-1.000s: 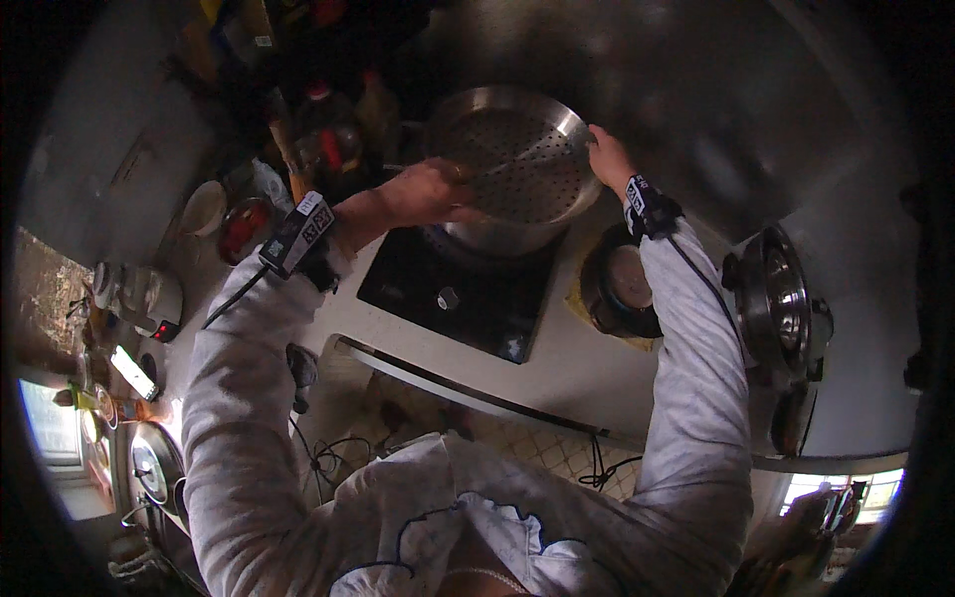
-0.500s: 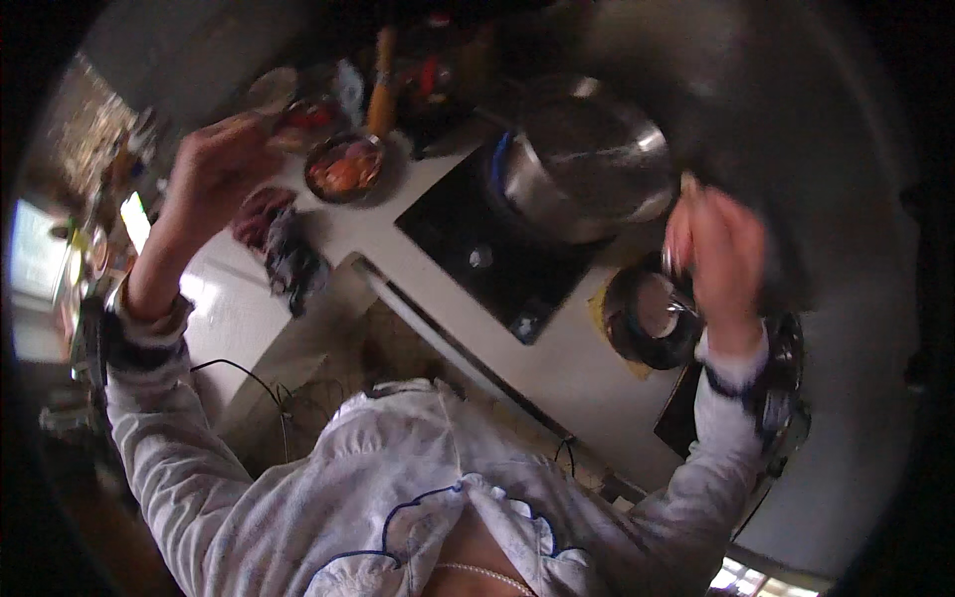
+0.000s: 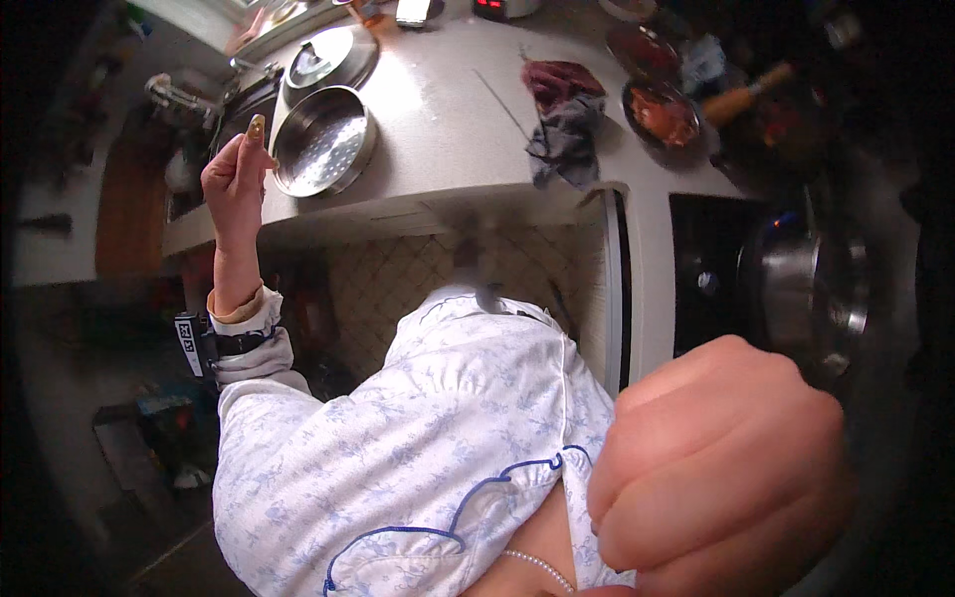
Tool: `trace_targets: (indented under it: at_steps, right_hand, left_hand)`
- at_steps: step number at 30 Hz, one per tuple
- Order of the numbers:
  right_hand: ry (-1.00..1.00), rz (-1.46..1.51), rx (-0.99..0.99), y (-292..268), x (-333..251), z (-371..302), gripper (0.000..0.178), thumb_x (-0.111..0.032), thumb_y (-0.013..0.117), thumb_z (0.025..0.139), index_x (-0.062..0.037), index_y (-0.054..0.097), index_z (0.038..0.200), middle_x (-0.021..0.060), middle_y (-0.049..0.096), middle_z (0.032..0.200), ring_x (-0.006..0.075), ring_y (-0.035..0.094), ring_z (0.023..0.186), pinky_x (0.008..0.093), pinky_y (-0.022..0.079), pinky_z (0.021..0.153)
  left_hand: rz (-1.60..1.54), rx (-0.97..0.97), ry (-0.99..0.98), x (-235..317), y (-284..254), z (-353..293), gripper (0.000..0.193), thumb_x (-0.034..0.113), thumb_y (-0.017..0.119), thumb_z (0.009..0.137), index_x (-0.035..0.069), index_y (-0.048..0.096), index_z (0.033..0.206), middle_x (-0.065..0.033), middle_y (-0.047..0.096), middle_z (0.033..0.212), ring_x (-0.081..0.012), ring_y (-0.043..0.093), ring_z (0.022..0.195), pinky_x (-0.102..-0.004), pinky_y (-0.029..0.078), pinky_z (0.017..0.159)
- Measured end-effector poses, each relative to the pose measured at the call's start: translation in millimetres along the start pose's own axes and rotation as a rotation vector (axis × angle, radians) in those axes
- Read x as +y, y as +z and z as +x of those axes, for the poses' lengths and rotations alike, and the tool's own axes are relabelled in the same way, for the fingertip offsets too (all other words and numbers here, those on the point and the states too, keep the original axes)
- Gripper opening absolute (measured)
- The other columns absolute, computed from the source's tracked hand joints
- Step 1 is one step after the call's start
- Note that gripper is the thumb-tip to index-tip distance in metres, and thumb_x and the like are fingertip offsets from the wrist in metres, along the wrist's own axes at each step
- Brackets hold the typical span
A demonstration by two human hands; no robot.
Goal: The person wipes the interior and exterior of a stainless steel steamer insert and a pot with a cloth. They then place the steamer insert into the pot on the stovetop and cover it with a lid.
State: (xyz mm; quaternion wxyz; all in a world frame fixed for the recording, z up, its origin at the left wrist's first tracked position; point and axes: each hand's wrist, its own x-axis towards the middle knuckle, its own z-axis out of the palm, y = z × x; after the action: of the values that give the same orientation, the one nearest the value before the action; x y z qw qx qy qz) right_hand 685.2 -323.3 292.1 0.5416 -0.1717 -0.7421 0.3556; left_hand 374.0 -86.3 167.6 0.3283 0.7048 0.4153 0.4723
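Observation:
My left hand [image 3: 237, 179] is raised at the left, beside the rim of a round steel steamer pan [image 3: 328, 144] with a perforated bottom. One finger, with a long nail, points up, and another fingertip lies near the rim; whether it touches is unclear. I see nothing held in that hand. My right hand [image 3: 726, 458] is large and close at the lower right, in front of my chest. Its fingers are curled into a fist, and whatever may be inside is hidden.
A steel lid [image 3: 333, 55] lies behind the steamer pan. Dark red and grey cloths [image 3: 567, 119] lie on the white counter [image 3: 448, 119]. Farther right are a bowl of reddish food [image 3: 662, 114], a wooden handle [image 3: 746, 95] and a steel pot [image 3: 811, 294] on a black cooktop [image 3: 706, 269].
My view has swung left, bringing in the steamer pan and lid. My left hand has come beside the steamer pan. The right hand has left the cooktop and come back near my chest, closed.

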Motion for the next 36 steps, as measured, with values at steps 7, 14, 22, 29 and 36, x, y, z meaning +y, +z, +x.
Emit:
trace_targets:
  at_steps: [7,14,22,29,36]
  right_hand:
    - [0.113,-0.285,-0.067,1,105,55,0.024,-0.004,0.051,0.081,-0.0048,0.052,0.057,0.0064,0.053,0.056,0.0130,0.052,0.046,0.0242,0.039,0.041]
    - [0.930,-0.356,0.176,47,285,55,0.025,-0.003,0.055,0.086,0.0026,0.052,0.062,0.0049,0.056,0.059,0.0096,0.052,0.053,0.0247,0.041,0.051]
    - [1.142,-0.491,0.350,74,307,47,0.026,-0.004,0.053,0.087,0.0045,0.055,0.063,0.0067,0.058,0.061,0.0111,0.055,0.056,0.0253,0.043,0.054]
    - [1.243,-0.427,0.467,81,310,40,0.027,-0.007,0.053,0.090,0.0030,0.055,0.065,0.0055,0.059,0.062,0.0099,0.055,0.058,0.0237,0.043,0.055]
    - [1.197,-0.402,0.513,75,317,47,0.027,-0.007,0.053,0.090,0.0029,0.054,0.065,0.0052,0.059,0.062,0.0097,0.056,0.059,0.0239,0.043,0.055]
  left_hand:
    - [0.130,0.030,-0.142,-93,-60,46,0.032,0.027,0.052,0.095,0.006,0.060,0.073,0.0079,0.043,0.055,0.0003,0.035,0.048,-0.0183,0.027,0.042]
    - [0.632,-0.199,-0.062,-262,-65,218,0.038,0.034,0.065,0.085,0.006,0.055,0.109,-0.0098,0.061,0.073,-0.0178,0.059,0.063,-0.0307,0.047,0.058]
    - [0.930,-0.586,0.024,-332,-12,326,0.042,0.042,0.066,0.078,0.011,0.056,0.105,-0.0163,0.062,0.097,-0.0333,0.061,0.092,-0.0428,0.049,0.076]
    - [0.950,-0.800,0.199,-347,-12,349,0.033,0.034,0.065,0.077,0.006,0.057,0.094,-0.0164,0.063,0.088,-0.0363,0.061,0.085,-0.0447,0.049,0.072]
    - [0.796,-0.626,0.299,-302,-42,360,0.033,0.032,0.065,0.080,0.003,0.050,0.086,-0.0161,0.060,0.085,-0.0354,0.059,0.084,-0.0438,0.046,0.067]
